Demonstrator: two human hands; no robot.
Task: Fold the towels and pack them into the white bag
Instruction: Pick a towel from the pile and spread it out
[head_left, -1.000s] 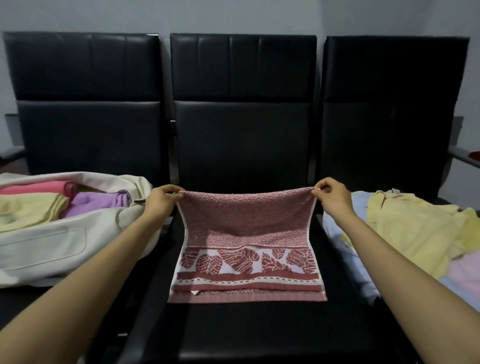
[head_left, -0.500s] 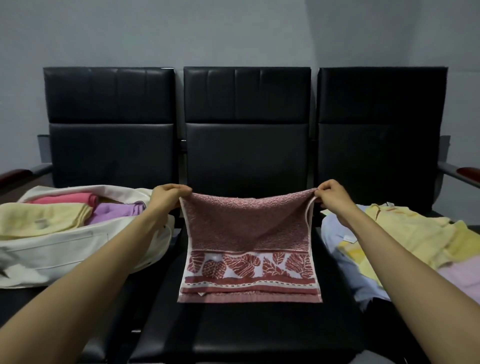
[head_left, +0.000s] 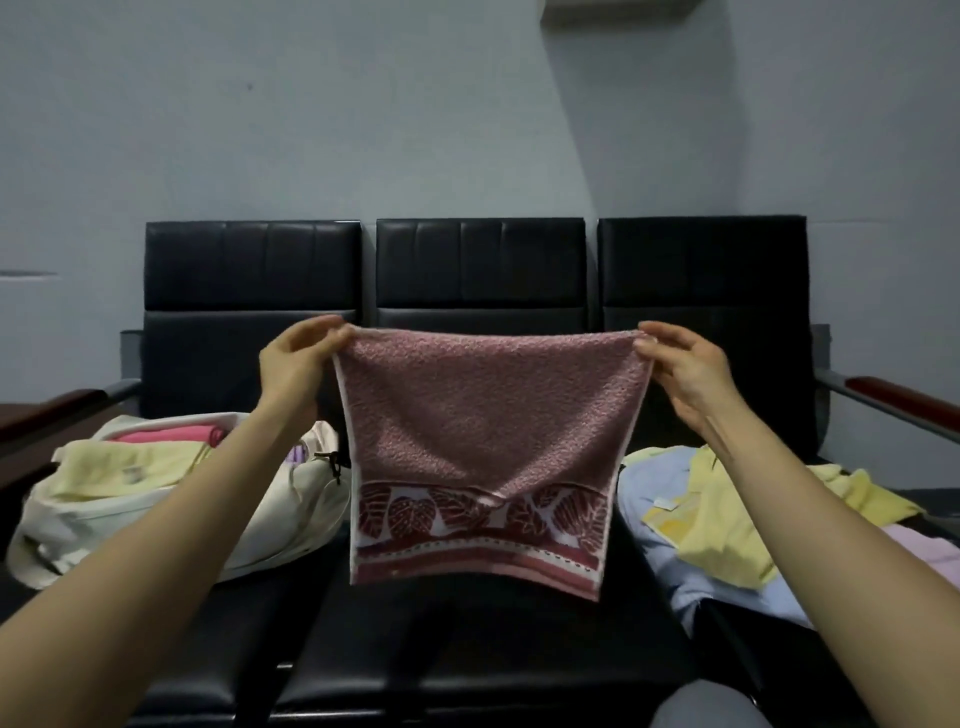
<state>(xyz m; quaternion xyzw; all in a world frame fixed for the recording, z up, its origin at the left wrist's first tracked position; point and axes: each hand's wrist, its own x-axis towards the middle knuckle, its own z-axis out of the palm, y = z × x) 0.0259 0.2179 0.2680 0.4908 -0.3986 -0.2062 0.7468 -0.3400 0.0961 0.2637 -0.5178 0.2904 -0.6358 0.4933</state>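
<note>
A person's view of a row of three black padded seats (head_left: 480, 270) against a grey wall. Both bare arms reach forward and hold up a dusty-red towel (head_left: 488, 415) by its top corners, in front of the middle seat. The left hand (head_left: 298, 358) pinches the top left corner between thumb and fingertips, and the right hand (head_left: 680, 364) pinches the top right corner the same way, its other fingers loosely spread. The towel hangs flat between them, with a band of dark red leaves on white near its bottom edge, which hangs in front of the seat cushion. On the left seat lies an open white bag (head_left: 306, 504). Inside it are a folded pale yellow towel (head_left: 119, 465), a pink towel (head_left: 176, 434) behind that, and a sliver of purple towel (head_left: 297, 453) beside the left forearm. On the right seat lies a loose heap of unfolded towels: a yellow one (head_left: 727, 514) on top of a light blue one (head_left: 654, 499), with a pale pink one (head_left: 924, 551) at the far right edge.
</note>
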